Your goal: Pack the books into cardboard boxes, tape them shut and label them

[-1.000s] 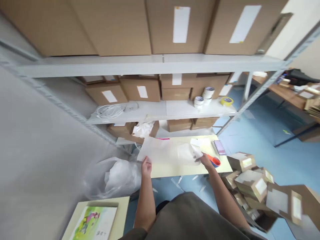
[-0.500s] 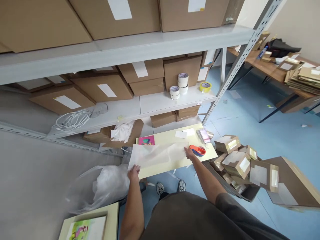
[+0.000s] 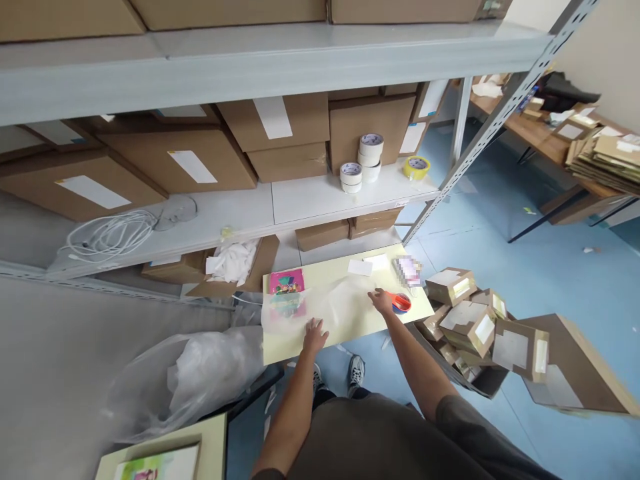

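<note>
A translucent white sheet [image 3: 337, 303] lies on the pale yellow table [image 3: 295, 348], its left part over the lower portion of a pink picture-covered item [image 3: 287, 281]. My left hand [image 3: 315, 335] rests on the sheet's near edge, fingers spread. At the sheet's right end is my right hand [image 3: 382, 302], fingers stretched toward the left and touching or very near the sheet. Just right of that hand sits an orange and blue object [image 3: 401, 303], whose kind I cannot make out. White paper slips [image 3: 360, 267] and a blurred-out packet [image 3: 409, 271] lie at the table's back.
Shelving with cardboard boxes [image 3: 183, 157], white tape rolls [image 3: 371, 148], yellow tape [image 3: 417, 167] and a coiled cable [image 3: 113, 233] stands behind the table. Taped parcels [image 3: 469, 327] fill a bin at right. A clear plastic bag [image 3: 200, 373] bulges at left.
The sheet, held raised at both ends before, now lies lower on the table and over part of the pink item. My left hand moved right and spread its fingers; my right hand's fingers loosened.
</note>
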The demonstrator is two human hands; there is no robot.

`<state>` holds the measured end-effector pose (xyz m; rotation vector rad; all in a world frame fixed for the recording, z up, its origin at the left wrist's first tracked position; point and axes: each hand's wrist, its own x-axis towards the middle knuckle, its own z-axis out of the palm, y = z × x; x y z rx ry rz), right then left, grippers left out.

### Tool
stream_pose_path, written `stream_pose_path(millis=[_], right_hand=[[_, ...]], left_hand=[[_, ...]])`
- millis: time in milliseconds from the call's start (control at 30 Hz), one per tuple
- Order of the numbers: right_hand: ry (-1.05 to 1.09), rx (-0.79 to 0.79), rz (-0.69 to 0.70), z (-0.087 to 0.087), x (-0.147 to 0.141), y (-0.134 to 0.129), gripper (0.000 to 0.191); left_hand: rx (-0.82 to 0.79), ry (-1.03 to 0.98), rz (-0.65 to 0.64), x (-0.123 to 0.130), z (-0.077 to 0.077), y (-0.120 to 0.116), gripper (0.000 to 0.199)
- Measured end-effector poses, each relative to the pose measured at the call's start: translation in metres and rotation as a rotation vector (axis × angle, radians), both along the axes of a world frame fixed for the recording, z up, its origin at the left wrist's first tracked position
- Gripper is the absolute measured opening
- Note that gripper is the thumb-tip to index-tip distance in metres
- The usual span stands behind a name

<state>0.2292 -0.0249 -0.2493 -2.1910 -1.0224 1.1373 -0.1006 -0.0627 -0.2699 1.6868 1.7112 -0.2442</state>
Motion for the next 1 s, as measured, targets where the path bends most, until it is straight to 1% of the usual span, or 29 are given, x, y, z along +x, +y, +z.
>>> stream_pose_path(millis=[67,100,133,200,267,333,433,500,567,633,667,733,800,833,900,933,1000], right_hand=[[-0.221,0.024,-0.049,0.004,0.02,-0.019,0.045],[-0.335,0.035,-0.059,0.005,0.029,-0.029,0.045],[-0.424,0.036,-0.04,0.005,0.037,-0.039,0.045],[-0.509,-0.031,0.043,0.003,0.048,-0.056,0.048],[-0.509,-0.128,0.131,0.0,0.053,-0.064,0.046],[-0.509,-0.188,0.157,-0.002,0.055,-0.065,0.039],[-0.515,-0.24,0.095,0.002,0.06,-0.057,0.033],[-0.523,-0.271,0.042,0.006,0.062,-0.053,0.034],[-0.583,-0.235,0.001,0.011,0.057,-0.051,0.04],[-0.623,-0.124,0.037,0.012,0.042,-0.05,0.047],[-0.609,-0.06,0.094,0.012,0.03,-0.05,0.05],[-0.481,0.055,0.306,0.007,-0.002,-0.048,0.054],[-0.348,0.088,0.525,-0.001,-0.039,-0.046,0.061],[-0.31,0.056,0.602,-0.006,-0.056,-0.045,0.066],[-0.281,-0.085,0.699,-0.017,-0.083,-0.047,0.075],[-0.288,-0.166,0.724,-0.021,-0.092,-0.049,0.079],[-0.32,-0.284,0.754,-0.029,-0.1,-0.054,0.083]], left_hand=[[-0.067,0.066,-0.029,0.004,-0.011,-0.01,0.073],[-0.069,0.086,-0.043,0.004,-0.015,-0.014,0.075],[-0.057,0.1,-0.059,0.004,-0.017,-0.019,0.076],[-0.029,0.119,-0.095,0.006,-0.017,-0.026,0.078],[-0.02,0.136,-0.12,0.012,-0.015,-0.032,0.079],[-0.018,0.15,-0.14,0.022,-0.012,-0.036,0.078],[-0.007,0.159,-0.175,0.041,-0.007,-0.04,0.076],[0.004,0.16,-0.192,0.052,-0.005,-0.043,0.077],[0.009,0.16,-0.199,0.059,-0.002,-0.044,0.077],[0.026,0.142,-0.204,0.062,0.0,-0.043,0.073],[0.048,0.125,-0.203,0.06,0.001,-0.043,0.071],[0.12,0.085,-0.17,0.051,0.001,-0.04,0.067],[0.195,0.076,-0.075,0.033,0.0,-0.038,0.067],[0.212,0.091,-0.013,0.022,-0.002,-0.036,0.068],[0.188,0.132,0.088,-0.002,-0.005,-0.033,0.07],[0.148,0.14,0.109,-0.014,-0.007,-0.032,0.071],[0.058,0.116,0.096,-0.037,-0.01,-0.028,0.071]])
